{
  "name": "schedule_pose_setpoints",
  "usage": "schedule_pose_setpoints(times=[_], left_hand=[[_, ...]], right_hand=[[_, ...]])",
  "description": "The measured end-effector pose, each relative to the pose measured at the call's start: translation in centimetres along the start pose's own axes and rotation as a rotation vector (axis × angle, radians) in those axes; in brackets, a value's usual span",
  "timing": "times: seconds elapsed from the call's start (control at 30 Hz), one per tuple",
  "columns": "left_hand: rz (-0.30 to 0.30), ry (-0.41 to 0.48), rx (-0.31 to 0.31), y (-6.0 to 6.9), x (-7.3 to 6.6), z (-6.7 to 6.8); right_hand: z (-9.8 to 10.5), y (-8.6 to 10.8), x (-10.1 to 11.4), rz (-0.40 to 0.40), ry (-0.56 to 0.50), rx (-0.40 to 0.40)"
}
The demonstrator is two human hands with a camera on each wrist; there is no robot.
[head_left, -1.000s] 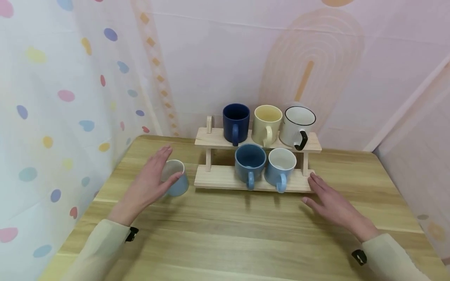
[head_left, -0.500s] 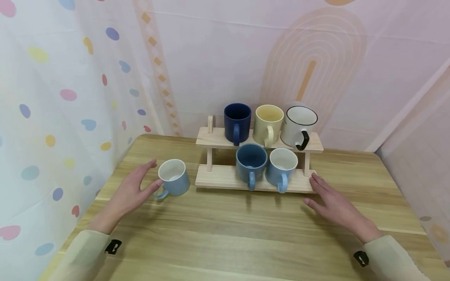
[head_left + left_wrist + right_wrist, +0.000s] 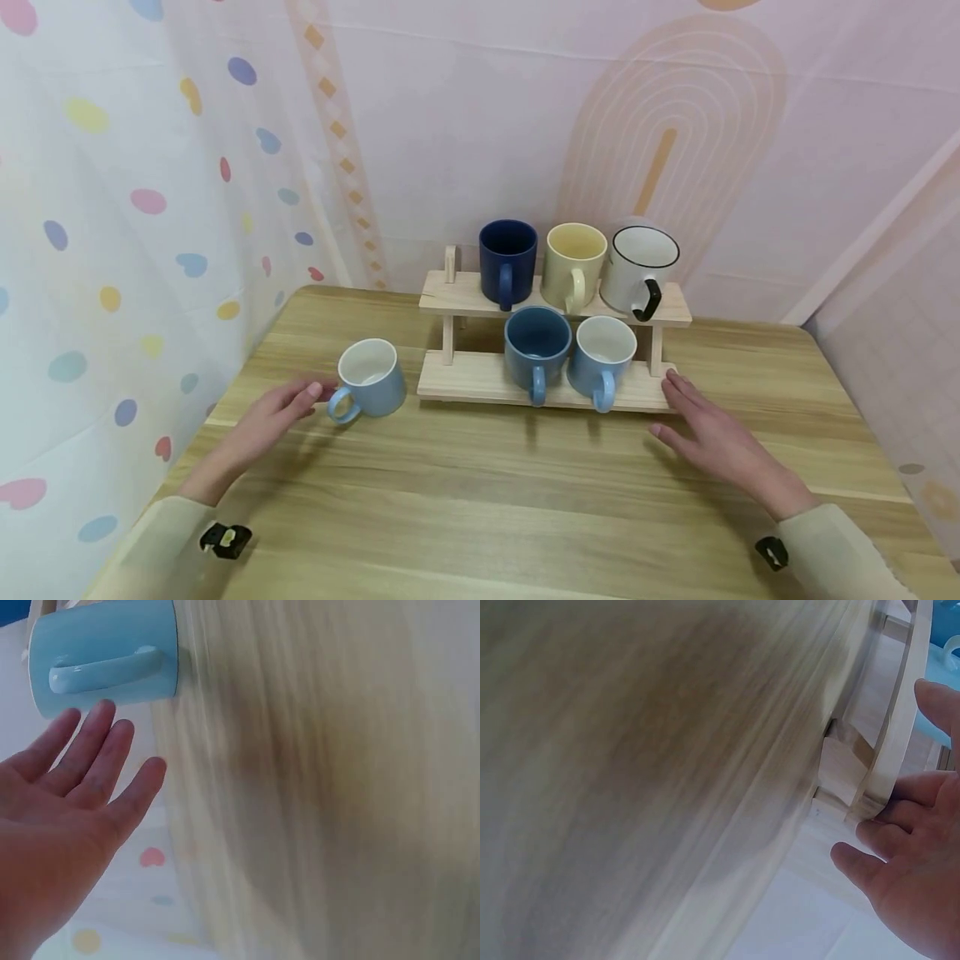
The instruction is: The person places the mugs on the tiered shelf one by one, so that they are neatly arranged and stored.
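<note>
A light blue mug (image 3: 381,395) with a white inside stands upright on the table, its handle pointing left. Beside that handle is my left hand (image 3: 272,418); in the left wrist view its fingers (image 3: 109,754) are extended just short of the mug (image 3: 105,656), holding nothing. My right hand (image 3: 716,437) rests against the right end of the two-tier wooden rack (image 3: 465,377), and the right wrist view has its fingers at the end of the board (image 3: 896,735). On the lower tier stand a dark teal-blue mug (image 3: 528,358) and another light blue mug (image 3: 596,371).
A navy mug (image 3: 495,271), a pale yellow mug (image 3: 558,275) and a white mug (image 3: 626,283) with black rim and handle line the upper tier. Curtains (image 3: 450,125) hang behind and at both sides of the wooden table (image 3: 487,500).
From over the light blue mug my left hand has drawn back left and down to beside its handle, uncovering the mug. The right hand stays at the rack.
</note>
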State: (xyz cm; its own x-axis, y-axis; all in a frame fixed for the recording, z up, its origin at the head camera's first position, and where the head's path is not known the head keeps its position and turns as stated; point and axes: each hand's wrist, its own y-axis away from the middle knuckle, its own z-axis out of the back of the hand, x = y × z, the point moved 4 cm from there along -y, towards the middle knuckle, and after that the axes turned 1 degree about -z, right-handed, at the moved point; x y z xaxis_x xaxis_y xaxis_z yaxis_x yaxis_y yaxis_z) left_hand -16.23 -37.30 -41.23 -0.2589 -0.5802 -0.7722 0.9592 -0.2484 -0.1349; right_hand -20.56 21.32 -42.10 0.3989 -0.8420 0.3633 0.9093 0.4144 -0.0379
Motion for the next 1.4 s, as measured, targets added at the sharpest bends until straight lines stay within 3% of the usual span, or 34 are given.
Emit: schedule_pose_setpoints(times=[0.13,0.3,0.47,0.87,1.03,1.23,1.4], left_hand=[[0.052,0.228,0.091,0.1,0.7,-0.5],[0.07,0.338,0.121,0.0,1.2,-1.2],[0.075,0.376,0.146,-0.4,1.3,-1.8],[0.173,0.396,0.098,-0.8,1.6,-2.1],[0.168,0.428,0.138,-1.1,1.5,-2.5],[0.154,0.533,0.206,-1.3,1.3,-3.5],[0.176,0.588,0.13,-1.1,1.0,-4.0]], right_hand=[[0.0,0.1,0.0,0.002,-0.001,-0.007],[0.0,-0.1,0.1,0.001,-0.005,-0.004],[0.0,-0.1,0.1,-0.001,-0.006,-0.002],[0.0,-0.1,0.1,0.001,-0.011,-0.008],[0.0,-0.1,0.1,0.005,-0.01,-0.015],[-0.1,-0.1,0.1,0.008,-0.01,-0.016],[-0.1,-0.2,0.0,0.009,-0.006,-0.017]])
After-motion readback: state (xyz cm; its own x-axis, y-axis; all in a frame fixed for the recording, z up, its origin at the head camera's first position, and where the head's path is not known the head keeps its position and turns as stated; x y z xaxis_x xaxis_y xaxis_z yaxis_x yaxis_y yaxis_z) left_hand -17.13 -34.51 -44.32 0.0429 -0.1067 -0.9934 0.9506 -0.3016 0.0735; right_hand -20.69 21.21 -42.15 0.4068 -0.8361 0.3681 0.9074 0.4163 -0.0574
